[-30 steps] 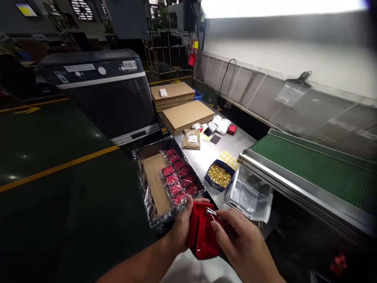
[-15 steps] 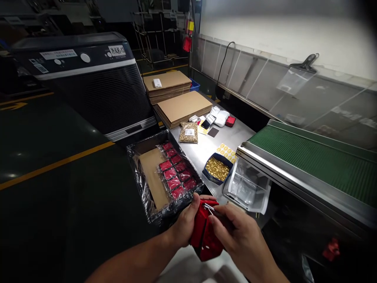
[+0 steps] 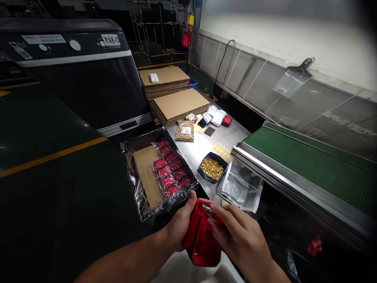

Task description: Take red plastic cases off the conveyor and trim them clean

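Observation:
A red pouch (image 3: 204, 237) with a dark strip along one side is held low in front of me. My left hand (image 3: 182, 225) wraps round its left side, the thumb pointing up along the edge. In my right hand (image 3: 240, 232) are silver tweezers (image 3: 208, 209), pinched between thumb and fingers. Their slim tips are at the pouch's upper edge; whether they grip anything there is too small to tell. Just beyond the hands stands a plastic-lined box (image 3: 129, 157) holding several wrapped red pouches (image 3: 167, 181) beside a brown cardboard sheet (image 3: 147, 169).
On the metal table (image 3: 188, 151) are a blue tub of gold pieces (image 3: 212, 169), a bag of gold pieces (image 3: 185, 130), round yellow stickers (image 3: 222, 151), a phone (image 3: 205, 120) and cardboard stacks (image 3: 181, 104). A clear bin (image 3: 240, 186) sits beside the green conveyor (image 3: 309, 157).
The tweezers have shifted slightly at the pouch's upper edge, and the pouch has turned a little to show more of its red face. The whole view has shifted slightly.

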`<state>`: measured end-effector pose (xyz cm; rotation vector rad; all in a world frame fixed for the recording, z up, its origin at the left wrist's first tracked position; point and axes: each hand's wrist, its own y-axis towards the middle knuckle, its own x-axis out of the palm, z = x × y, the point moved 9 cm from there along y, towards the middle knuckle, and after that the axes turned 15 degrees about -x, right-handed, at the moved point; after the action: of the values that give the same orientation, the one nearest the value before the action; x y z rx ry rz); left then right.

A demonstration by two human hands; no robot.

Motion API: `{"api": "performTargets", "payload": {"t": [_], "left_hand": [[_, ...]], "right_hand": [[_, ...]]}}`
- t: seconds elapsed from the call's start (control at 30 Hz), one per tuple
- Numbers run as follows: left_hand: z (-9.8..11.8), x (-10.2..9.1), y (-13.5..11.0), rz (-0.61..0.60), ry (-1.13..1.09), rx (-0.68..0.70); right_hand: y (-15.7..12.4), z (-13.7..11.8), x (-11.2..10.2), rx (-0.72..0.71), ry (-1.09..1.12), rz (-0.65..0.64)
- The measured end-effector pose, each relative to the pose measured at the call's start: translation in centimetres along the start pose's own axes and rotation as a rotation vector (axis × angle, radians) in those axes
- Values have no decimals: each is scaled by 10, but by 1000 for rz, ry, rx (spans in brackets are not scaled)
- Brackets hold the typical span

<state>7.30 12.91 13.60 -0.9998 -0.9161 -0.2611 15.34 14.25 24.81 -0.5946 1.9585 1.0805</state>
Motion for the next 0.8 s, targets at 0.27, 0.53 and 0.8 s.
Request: {"api": "performTargets", "payload": {"t": [0.27, 0.53, 0.8], "left_hand": [[-5, 10, 3, -99, -41, -51], [-12, 15, 7, -149, -66, -148], [-20, 9, 14, -72, -249, -203]], "right_hand": [[5, -4, -2, -43, 4, -4], [0, -4, -6, -144, -100, -53], [-14, -10, -21, -12, 58, 217]]}}
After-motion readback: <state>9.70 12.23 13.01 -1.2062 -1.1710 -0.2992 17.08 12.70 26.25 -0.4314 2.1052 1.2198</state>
